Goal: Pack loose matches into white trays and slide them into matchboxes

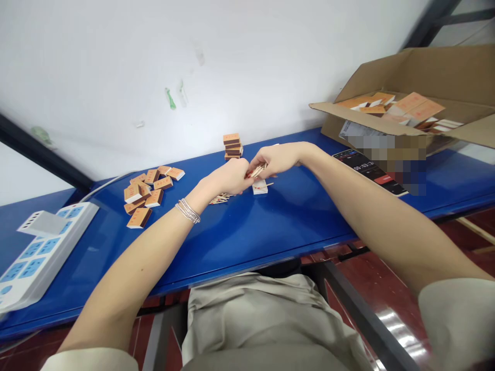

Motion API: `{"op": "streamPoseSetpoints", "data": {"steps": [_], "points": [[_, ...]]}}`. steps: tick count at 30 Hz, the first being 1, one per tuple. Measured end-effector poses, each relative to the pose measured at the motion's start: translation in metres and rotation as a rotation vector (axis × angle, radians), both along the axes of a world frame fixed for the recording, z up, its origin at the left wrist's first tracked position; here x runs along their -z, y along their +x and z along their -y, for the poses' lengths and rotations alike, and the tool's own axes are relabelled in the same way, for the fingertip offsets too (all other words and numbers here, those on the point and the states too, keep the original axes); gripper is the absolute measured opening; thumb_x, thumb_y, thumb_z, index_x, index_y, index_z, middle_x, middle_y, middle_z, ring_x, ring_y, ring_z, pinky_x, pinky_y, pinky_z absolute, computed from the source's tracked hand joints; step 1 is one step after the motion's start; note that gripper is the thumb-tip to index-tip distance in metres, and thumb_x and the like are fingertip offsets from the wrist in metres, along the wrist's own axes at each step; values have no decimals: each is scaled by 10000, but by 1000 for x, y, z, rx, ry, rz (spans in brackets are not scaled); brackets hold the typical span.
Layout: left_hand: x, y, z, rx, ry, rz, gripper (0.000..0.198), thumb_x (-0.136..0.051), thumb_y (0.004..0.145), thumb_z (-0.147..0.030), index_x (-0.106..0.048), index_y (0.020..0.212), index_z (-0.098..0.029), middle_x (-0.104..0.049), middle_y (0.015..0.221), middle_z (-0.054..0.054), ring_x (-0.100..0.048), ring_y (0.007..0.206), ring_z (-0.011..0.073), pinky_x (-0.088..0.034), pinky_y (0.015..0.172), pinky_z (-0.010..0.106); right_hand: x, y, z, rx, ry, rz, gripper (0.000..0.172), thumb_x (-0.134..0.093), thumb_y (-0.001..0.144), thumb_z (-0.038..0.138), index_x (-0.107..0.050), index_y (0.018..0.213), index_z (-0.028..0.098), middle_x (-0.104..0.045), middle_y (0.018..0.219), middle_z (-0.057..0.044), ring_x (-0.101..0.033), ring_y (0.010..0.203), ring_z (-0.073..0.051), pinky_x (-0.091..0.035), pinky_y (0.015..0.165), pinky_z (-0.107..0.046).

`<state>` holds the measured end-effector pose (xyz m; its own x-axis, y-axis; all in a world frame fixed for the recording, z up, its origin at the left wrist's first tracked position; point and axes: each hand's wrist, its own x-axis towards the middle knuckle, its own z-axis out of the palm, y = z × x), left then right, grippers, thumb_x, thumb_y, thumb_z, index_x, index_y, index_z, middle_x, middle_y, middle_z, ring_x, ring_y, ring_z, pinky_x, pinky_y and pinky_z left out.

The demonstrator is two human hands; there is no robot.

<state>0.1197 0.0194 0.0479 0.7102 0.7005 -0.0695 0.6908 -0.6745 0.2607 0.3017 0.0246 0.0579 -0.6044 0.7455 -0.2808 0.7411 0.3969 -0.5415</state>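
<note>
My left hand (233,175) and my right hand (275,158) meet over the blue table, with a bundle of matches (257,171) between them. Both hands are closed, their fingers pinching the bundle; the left fingertips are partly hidden. Just below the right hand lies a small white matchbox tray (260,189), with a match or so across its edge. Loose matches (221,199) lie in a pile under my left wrist. A short stack of orange matchboxes (232,146) stands behind my left hand.
More matchboxes (154,188) lie heaped at the left, near a white power strip (58,247) and its cable. At the right, an open cardboard box (363,116) holds several matchboxes, and a phone (369,172) showing a timer lies before it. A white wall rises behind the table (247,232).
</note>
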Motion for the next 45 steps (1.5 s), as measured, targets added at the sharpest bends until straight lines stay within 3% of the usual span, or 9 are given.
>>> {"op": "streamPoseSetpoints", "data": {"steps": [4, 9, 30, 37, 45], "points": [[2, -8, 4, -8, -144, 93, 289, -554, 892, -324, -620, 687, -131, -665, 593, 59, -587, 488, 120, -412, 480, 220, 5, 1, 3, 17, -48, -113, 499, -730, 726, 484, -729, 1136, 199, -735, 816, -22, -584, 618, -123, -465, 604, -260], [5, -13, 6, -47, -229, 147, 251, -582, 886, -297, -619, 699, -133, -669, 587, 46, -606, 470, 115, -446, 457, 201, 13, 4, 3, 83, -53, -197, 442, -789, 668, 417, -761, 1067, 230, -764, 825, -21, -678, 729, -179, -525, 676, -286], [5, -12, 6, -45, -254, 117, 262, -613, 884, -327, -660, 721, -127, -676, 589, 39, -606, 460, 110, -452, 452, 202, 11, 21, 6, 223, 14, -197, 317, -815, 636, 294, -753, 933, 202, -784, 866, -41, -731, 855, -250, -590, 762, -332], [5, -12, 6, -7, -277, 113, 232, -616, 852, -289, -664, 696, -124, -671, 574, 47, -612, 462, 116, -460, 457, 206, 11, 22, 7, 265, 27, -164, 272, -820, 650, 320, -762, 887, 199, -772, 810, -49, -729, 806, -244, -593, 738, -344], [11, -10, 6, -16, -256, 151, 194, -602, 824, -230, -641, 660, -133, -655, 549, 35, -586, 438, 104, -446, 428, 199, 24, 28, -4, 278, 20, -213, 251, -828, 635, 328, -765, 845, 205, -765, 761, -45, -714, 719, -224, -600, 682, -338]]}}
